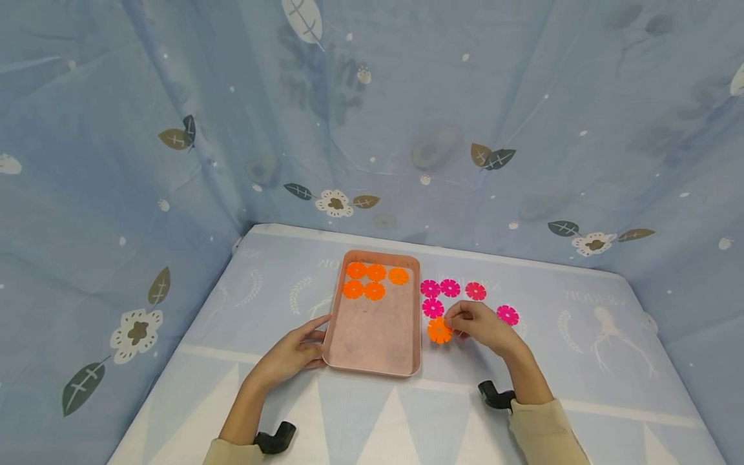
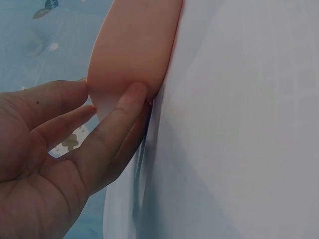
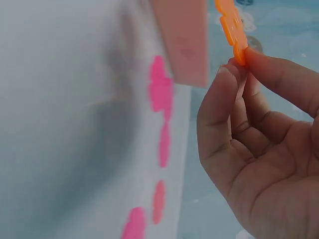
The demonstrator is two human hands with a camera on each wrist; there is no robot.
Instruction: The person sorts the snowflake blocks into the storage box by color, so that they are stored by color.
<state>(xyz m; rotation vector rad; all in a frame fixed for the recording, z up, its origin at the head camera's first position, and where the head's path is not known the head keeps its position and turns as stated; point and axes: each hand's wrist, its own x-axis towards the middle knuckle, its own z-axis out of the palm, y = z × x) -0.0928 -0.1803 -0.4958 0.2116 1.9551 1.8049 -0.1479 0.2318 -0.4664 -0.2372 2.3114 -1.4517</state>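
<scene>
My right hand (image 1: 479, 324) pinches an orange notched plastic disc (image 1: 438, 330), flower-like in outline, between thumb and fingertips just right of the tray. In the right wrist view the same orange disc (image 3: 232, 27) is seen edge-on at the fingertips. Inside the shallow pink tray (image 1: 372, 342), several orange discs (image 1: 374, 290) lie flat at its far end. The left hand (image 1: 290, 355) touches the outer left wall of the tray near its front corner. Its fingers rest against the tray wall (image 2: 134, 45) in the left wrist view, without curling round it.
Several magenta discs (image 1: 433, 308) lie on the patterned cloth right of the tray, one magenta disc (image 1: 507, 315) farther right beyond the right hand. Blue patterned curtains (image 1: 407, 116) rise behind and at the sides of the table.
</scene>
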